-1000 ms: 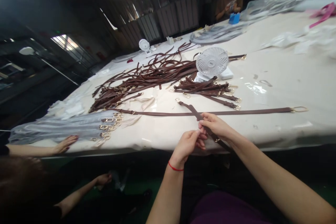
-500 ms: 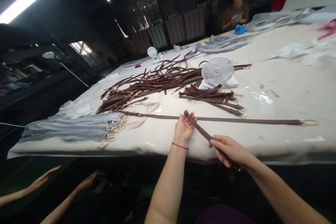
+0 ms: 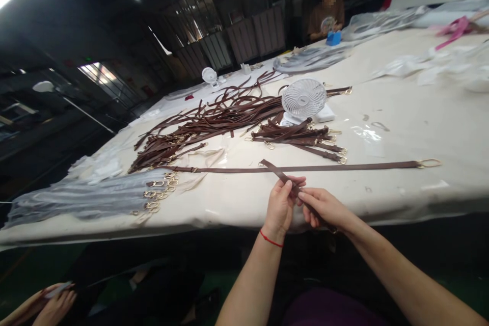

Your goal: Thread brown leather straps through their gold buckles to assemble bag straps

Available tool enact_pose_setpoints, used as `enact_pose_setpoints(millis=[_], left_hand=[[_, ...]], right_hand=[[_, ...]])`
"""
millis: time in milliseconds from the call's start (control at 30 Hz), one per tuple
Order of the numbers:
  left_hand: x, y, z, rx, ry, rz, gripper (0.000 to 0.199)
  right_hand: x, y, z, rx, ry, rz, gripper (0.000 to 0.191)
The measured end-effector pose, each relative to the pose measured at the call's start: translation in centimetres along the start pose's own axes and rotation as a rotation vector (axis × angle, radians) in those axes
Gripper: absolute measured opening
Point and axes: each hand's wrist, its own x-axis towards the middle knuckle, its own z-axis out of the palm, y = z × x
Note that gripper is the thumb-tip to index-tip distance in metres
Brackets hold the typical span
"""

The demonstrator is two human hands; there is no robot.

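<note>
A short brown strap (image 3: 275,170) with metal fittings runs slantwise through both my hands, over the front part of the table. My left hand (image 3: 281,204), with a red cord at the wrist, pinches it about halfway along. Close beside it, my right hand (image 3: 323,209) grips the lower part, and a bit of metal shows under those fingers. Behind the strap's far end, a long brown strap (image 3: 344,167) with a gold clasp lies straight across the table. Beyond that rests a small pile of short straps (image 3: 294,135) with gold buckles.
A white fan (image 3: 304,98) stands behind the short straps. A heap of brown straps (image 3: 214,119) spreads left of it. Plastic-wrapped straps (image 3: 87,191) lie at the table's left front. Another person's hands (image 3: 57,300) are at lower left; a person (image 3: 326,12) sits at the far side.
My left hand has moved down the strap from its far end and closed on it, near my right hand. The view has shifted. The neighbour's hands have come together.
</note>
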Motion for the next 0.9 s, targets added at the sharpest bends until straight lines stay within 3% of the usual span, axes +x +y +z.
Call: enact_pose_setpoints(millis=[233, 433, 733, 833, 900], left_hand=[[-0.3, -0.1, -0.6, -0.045, 0.043, -0.039, 0.022], [-0.5, -0.1, -1.2, -0.041, 0.072, -0.093, 0.026], [-1.2, -0.4, -0.9, 0.112, -0.032, -0.196, 0.035], [-0.2, 1.1, -1.7, 0.107, -0.025, -0.151, 0.03], [0.9, 3.7, -2.9, 0.113, 0.05, -0.091, 0.024]], right_hand=[[-0.1, 0.5, -0.1, -0.05, -0.064, 0.003, 0.051], [-1.5, 1.1, -1.9, -0.145, -0.157, -0.032, 0.042], [-2.3, 0.4, -2.2, -0.197, -0.166, -0.018, 0.041], [-2.8, 0.9, -3.3, -0.27, -0.198, 0.053, 0.036], [-3.6, 1.2, -5.1, -0.37, -0.204, 0.102, 0.033]])
